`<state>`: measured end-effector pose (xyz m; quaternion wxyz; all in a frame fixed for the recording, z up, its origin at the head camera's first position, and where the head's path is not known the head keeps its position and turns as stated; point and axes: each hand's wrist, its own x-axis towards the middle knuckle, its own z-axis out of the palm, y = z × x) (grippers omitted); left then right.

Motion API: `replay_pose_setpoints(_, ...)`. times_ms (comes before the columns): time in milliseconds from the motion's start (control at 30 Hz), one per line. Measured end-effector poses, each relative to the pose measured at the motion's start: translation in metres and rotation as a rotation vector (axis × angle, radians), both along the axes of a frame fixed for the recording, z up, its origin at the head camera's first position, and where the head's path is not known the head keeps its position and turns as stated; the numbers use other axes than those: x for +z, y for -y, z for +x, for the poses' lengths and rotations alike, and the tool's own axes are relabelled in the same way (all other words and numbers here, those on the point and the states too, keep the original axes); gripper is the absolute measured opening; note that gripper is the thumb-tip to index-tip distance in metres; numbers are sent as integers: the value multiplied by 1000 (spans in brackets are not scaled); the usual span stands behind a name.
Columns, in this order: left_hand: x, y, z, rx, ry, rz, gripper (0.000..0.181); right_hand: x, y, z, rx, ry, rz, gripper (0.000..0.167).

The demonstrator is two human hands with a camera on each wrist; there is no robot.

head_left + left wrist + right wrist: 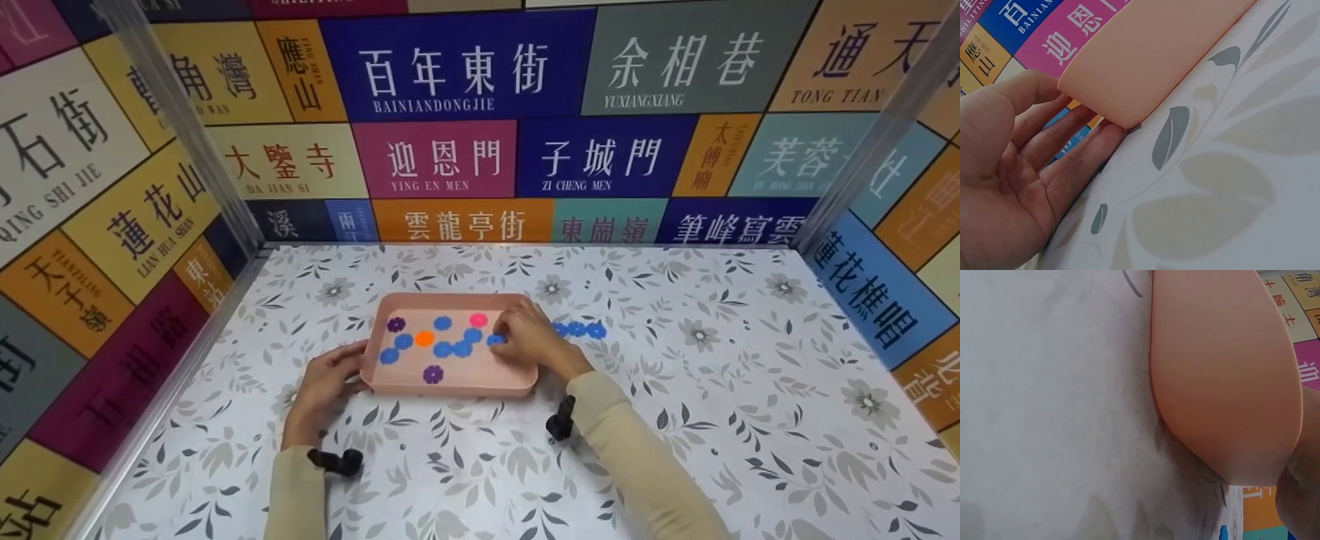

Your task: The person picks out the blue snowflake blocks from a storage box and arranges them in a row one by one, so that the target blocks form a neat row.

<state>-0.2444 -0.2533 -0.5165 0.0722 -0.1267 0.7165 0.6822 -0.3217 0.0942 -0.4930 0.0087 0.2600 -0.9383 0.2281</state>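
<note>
A shallow pink tray (pixel 480 384) on the table holds several small flower-shaped plastic discs. Most are blue, like the blue disc (pixel 442 323); there are also an orange disc (pixel 424 339), a pink disc (pixel 478 320) and purple ones such as the purple disc (pixel 433 374). My right hand (pixel 529 337) reaches over the tray's right side, its fingertips pinching a blue flower disc (pixel 496 340). In the right wrist view the tray wall hides the fingertips. My left hand (pixel 1033 152) rests its extended fingers against the tray's left corner.
Just right of the tray, a short row of blue discs (pixel 576 328) lies on the floral-patterned tabletop (pixel 712 420). Panels with printed street names (pixel 457 67) stand along the back and both sides. Each wrist carries a black camera mount (pixel 341 461).
</note>
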Motion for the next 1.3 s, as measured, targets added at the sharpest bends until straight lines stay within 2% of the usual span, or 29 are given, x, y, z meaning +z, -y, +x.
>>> replay_pose_setpoints(167, -1, -1, 0, -16, 0, -2, 44, 2, -4, 0, 6, -5, -71, 32)
replay_pose_setpoints(333, 0, -1, 1, -20, -1, 21, 45, 10, -9, 1, 5, -7, -116, 32)
replay_pose_setpoints(567, -2, 0, 2, -31, -35, 52, 45, 23, -17, 3, -50, 1, -87, 33)
replay_pose_setpoints(767, -3, 0, 1, -30, -21, 38, 45, 32, -32, 2, -75, -18, -76, 34)
replay_pose_setpoints(1033, -2, 1, 1, -31, -1, -10, 44, 36, -59, 4, -93, -19, -138, 28)
replay_pose_setpoints(1300, 1, 1, 1, -24, 19, -20, 46, 40, -88, 3, -158, -9, -130, 31)
